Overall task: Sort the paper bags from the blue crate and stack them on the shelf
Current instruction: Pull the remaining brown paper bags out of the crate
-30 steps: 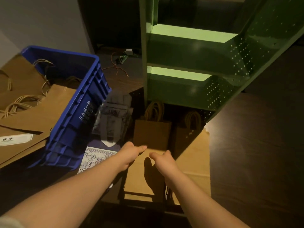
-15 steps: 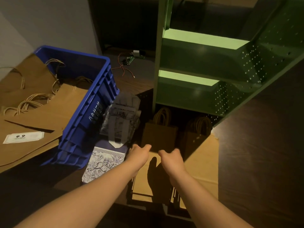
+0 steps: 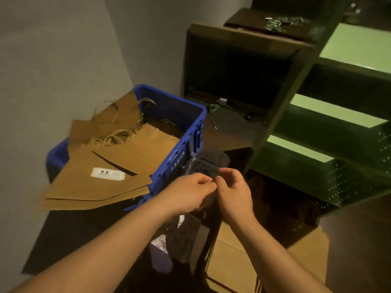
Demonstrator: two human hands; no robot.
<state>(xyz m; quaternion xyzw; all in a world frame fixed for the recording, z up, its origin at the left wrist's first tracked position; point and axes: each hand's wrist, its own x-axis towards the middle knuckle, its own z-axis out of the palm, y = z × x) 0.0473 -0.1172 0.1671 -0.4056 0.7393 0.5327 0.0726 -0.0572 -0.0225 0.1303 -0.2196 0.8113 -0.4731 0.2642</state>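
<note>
A blue crate (image 3: pixel 186 149) stands on the floor at the left, with several flat brown paper bags (image 3: pixel 118 161) fanned over its rim; one carries a white label reading 99. My left hand (image 3: pixel 190 193) and my right hand (image 3: pixel 232 191) meet beside the crate's right wall and pinch the edge of a dark patterned bag (image 3: pixel 209 163), blurred by motion. A green metal shelf (image 3: pixel 317 149) rises at the right. More brown bags (image 3: pixel 254 256) lie flat on the floor at its base.
A dark wooden cabinet (image 3: pixel 239 60) stands behind the crate, with a small circuit board and wires (image 3: pixel 215 106) on the floor before it. A grey wall fills the left. A pale patterned bag (image 3: pixel 160 246) lies on the floor under my arms.
Both hands have lifted off the flat brown bags at the shelf's base and moved left to the dark patterned bag by the crate. The view has swung left and up.
</note>
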